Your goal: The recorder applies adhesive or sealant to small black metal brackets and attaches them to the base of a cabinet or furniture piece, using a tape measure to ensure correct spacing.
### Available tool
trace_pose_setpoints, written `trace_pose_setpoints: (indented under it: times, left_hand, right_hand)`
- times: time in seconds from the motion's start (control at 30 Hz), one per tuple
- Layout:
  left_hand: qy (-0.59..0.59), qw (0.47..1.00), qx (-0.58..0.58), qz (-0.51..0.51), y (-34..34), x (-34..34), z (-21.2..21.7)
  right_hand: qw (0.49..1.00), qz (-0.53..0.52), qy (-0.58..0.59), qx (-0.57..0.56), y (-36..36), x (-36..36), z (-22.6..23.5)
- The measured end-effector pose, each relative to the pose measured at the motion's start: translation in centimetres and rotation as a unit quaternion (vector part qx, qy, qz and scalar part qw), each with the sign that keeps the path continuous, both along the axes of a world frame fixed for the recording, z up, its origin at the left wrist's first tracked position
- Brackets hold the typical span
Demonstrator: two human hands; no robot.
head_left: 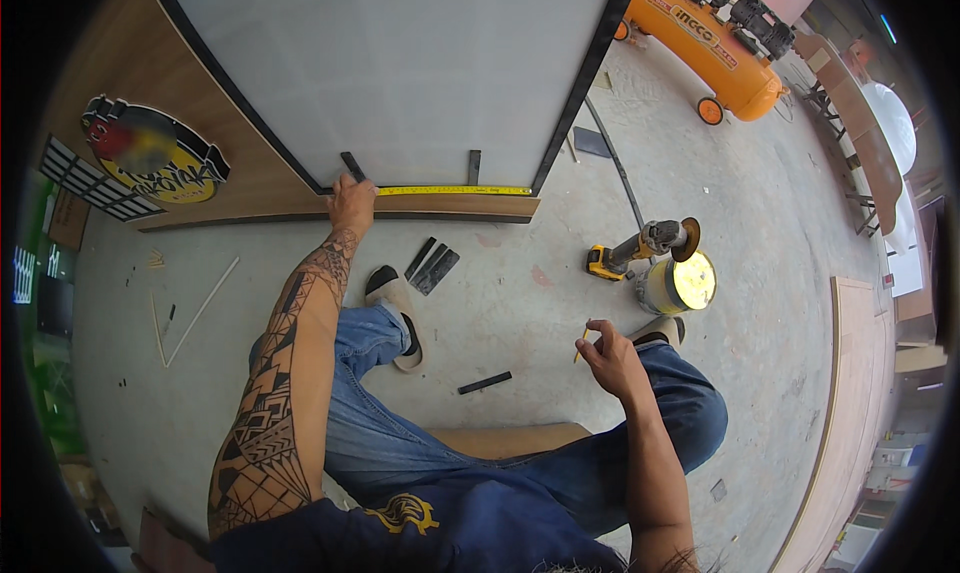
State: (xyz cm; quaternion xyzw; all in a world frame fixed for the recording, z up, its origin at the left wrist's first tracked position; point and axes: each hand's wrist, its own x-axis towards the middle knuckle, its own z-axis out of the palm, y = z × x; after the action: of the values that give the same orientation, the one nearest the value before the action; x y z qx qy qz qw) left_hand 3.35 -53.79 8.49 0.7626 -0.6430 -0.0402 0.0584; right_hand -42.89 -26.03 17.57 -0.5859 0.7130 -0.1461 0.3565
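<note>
While left hand (pixel 352 201) pins one tape measure (pixel 455 190), right hand (pixel 610 358) holds one pencil (pixel 581 343) (yellow).

The panel (pixel 400 73) was a matt, smooth pale grey sheet edged in a black frame (pixel 575 93), set on wood-grain board (pixel 250 173) with a satin laminate look. A yellow tape (pixel 455 190), thin and slightly shiny, lay along the board under the left hand (pixel 351 203). The right hand (pixel 610 358) held a yellow pencil (pixel 581 341) that looked like painted wood. The floor (pixel 520 303) was rough, dusty concrete, stained in places. Dark flat strips (pixel 433 268) on it looked matt, metal or plastic. The grinder (pixel 640 248) had a yellow plastic body and a dull metal head. The compressor (pixel 705 48) tank was glossy orange painted metal. The jeans (pixel 520 463) were worn blue denim.
</note>
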Motion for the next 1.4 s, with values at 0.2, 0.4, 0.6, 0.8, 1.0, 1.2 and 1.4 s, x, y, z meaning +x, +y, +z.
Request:
trace_pose_setpoints:
  times: [0.2, 0.4, 0.6, 0.8, 1.0, 1.2, 1.4]
  left_hand:
    - [0.002, 1.0, 0.001, 0.006, 0.0, 0.4, -0.3]
    - [0.043, 0.999, 0.023, -0.014, 0.6, 0.3, -0.8]
    - [0.117, 0.979, 0.041, -0.162, 1.9, 5.2, -3.5]
    - [0.353, 0.836, 0.131, -0.398, 4.1, -3.7, -3.0]
    - [0.491, 0.771, 0.241, -0.327, 12.5, -22.5, 0.2]
    - [0.541, 0.792, 0.094, -0.267, 19.0, -35.3, 3.8]
    - [0.573, 0.766, 0.091, -0.279, 17.8, -36.4, 2.2]
  right_hand:
    - [1.0, 0.009, 0.002, -0.006, -0.1, 0.1, -0.2]
    - [1.0, 0.015, 0.013, -0.002, 0.0, -0.2, -0.5]
    - [0.999, 0.039, 0.014, 0.015, -0.7, 0.6, 0.0]
    - [0.997, 0.05, 0.028, 0.051, -0.8, 0.7, 0.6]
    - [0.988, -0.04, -0.148, 0.028, -1.0, 1.9, -1.1]
    - [0.858, -0.288, -0.421, -0.061, -1.5, -0.1, -2.2]
    - [0.807, -0.342, -0.443, -0.19, 0.3, -4.6, -4.0]
